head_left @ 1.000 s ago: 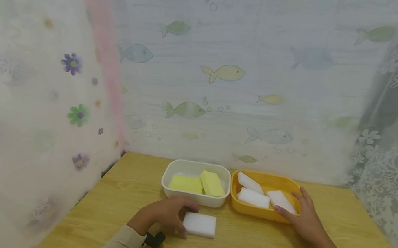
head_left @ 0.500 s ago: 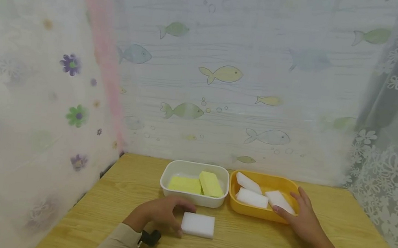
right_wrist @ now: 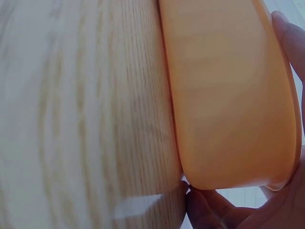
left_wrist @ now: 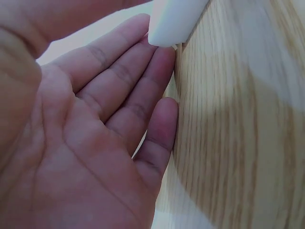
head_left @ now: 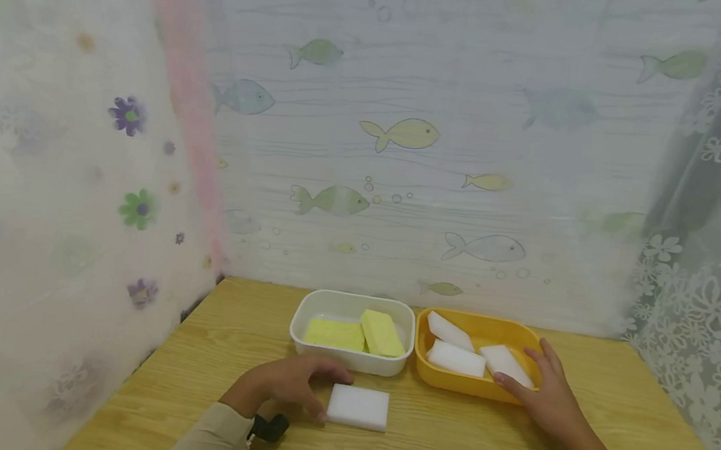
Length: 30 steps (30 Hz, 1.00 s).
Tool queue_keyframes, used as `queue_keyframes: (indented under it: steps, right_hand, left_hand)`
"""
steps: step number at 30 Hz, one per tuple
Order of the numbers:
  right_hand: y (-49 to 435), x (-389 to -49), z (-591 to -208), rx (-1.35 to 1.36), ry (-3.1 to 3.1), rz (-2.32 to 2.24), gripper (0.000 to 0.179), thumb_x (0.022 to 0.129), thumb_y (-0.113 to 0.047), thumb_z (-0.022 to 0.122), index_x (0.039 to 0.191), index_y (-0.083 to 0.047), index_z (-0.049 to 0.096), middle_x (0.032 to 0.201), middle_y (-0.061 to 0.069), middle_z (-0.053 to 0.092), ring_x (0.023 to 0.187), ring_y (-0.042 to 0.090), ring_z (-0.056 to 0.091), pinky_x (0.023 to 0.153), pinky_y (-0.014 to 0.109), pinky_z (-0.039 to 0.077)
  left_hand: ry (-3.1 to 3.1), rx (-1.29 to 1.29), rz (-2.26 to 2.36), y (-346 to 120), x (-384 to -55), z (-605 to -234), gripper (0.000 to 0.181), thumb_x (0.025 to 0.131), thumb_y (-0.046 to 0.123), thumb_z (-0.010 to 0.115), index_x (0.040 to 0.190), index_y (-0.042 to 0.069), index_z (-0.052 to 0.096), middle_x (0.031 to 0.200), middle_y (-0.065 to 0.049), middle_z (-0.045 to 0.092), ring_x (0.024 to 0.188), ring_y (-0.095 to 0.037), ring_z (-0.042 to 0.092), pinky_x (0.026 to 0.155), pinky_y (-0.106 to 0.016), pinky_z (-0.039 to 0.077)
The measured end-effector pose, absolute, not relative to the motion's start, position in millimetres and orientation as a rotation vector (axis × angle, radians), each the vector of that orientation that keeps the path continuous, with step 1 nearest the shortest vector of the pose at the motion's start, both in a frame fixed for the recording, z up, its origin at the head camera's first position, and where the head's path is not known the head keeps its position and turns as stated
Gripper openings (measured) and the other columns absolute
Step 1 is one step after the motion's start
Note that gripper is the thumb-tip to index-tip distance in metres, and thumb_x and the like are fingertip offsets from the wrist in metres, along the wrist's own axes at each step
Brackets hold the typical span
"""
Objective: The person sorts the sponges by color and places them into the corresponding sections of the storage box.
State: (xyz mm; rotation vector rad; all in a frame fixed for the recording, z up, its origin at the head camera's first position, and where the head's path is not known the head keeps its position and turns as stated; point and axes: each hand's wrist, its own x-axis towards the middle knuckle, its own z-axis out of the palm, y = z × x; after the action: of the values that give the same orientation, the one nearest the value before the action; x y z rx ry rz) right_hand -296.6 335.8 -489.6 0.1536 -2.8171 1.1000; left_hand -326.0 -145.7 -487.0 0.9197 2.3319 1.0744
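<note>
My left hand [head_left: 289, 384] rests on the table beside a white sponge block [head_left: 358, 407], its thumb and fingers spread at the block's left end. In the left wrist view the fingers [left_wrist: 124, 76] lie loosely extended, with a corner of the sponge [left_wrist: 171, 24] right by the fingertips. My right hand [head_left: 550, 402] holds the right end of an orange plastic container [head_left: 475, 388], thumb over the near rim and fingers around the end. That container's side [right_wrist: 228, 105] fills much of the right wrist view. Three white sponge blocks [head_left: 457, 358] lie in it.
To the left of the orange container stands a white container [head_left: 352, 360] with yellow sponge blocks [head_left: 383, 334] in it. Both are on a wood-grain table [head_left: 442, 449], backed by a fish-print curtain [head_left: 402, 207]. Dark wrist cameras [head_left: 270, 428] sit under both wrists.
My left hand has drawn back slightly to the left, off the white sponge's end. The sponge lies where it was, and my right hand stays on the orange container.
</note>
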Motion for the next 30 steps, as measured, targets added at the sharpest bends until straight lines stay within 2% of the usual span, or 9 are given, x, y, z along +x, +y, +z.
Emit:
queue_keyframes:
  steps: [8,14,30]
  right_hand:
    - [335.4,-295.4,-488.2,0.152,-2.821,1.098,0.101,0.096,-0.059,0.066,0.161,0.004,0.022,0.171,0.026,-0.013,0.149,0.064,0.008,0.104,0.083,0.023]
    - [334.8,-295.5,-488.1,0.151,-2.824,1.088,0.100,0.096,-0.058,0.066,0.161,0.005,0.023,0.170,0.027,-0.013,0.148,0.064,0.010,0.104,0.083,0.024]
    - [335.6,-296.2,-489.8,0.156,-2.825,1.078,0.101,0.096,-0.059,0.066,0.160,0.006,0.024,0.170,0.027,-0.012,0.147,0.065,0.010,0.104,0.083,0.024]
  left_hand:
    - [2.319,0.913,1.086,-146.0,-327.8,-486.1,0.058,0.075,0.014,0.093,0.127,0.030,0.072,0.134,0.015,0.066,0.132,-0.007,0.054,0.113,-0.023,0.037]
    - [2.299,0.917,1.108,-145.4,-327.6,-486.7,0.054,0.078,0.013,0.091,0.127,0.025,0.072,0.136,0.010,0.066,0.133,-0.009,0.054,0.114,-0.024,0.037]
    - [2.434,0.956,1.016,-142.9,-326.4,-489.8,0.048,0.085,0.028,0.086,0.130,0.029,0.070,0.133,0.013,0.066,0.128,-0.009,0.055,0.113,-0.032,0.041]
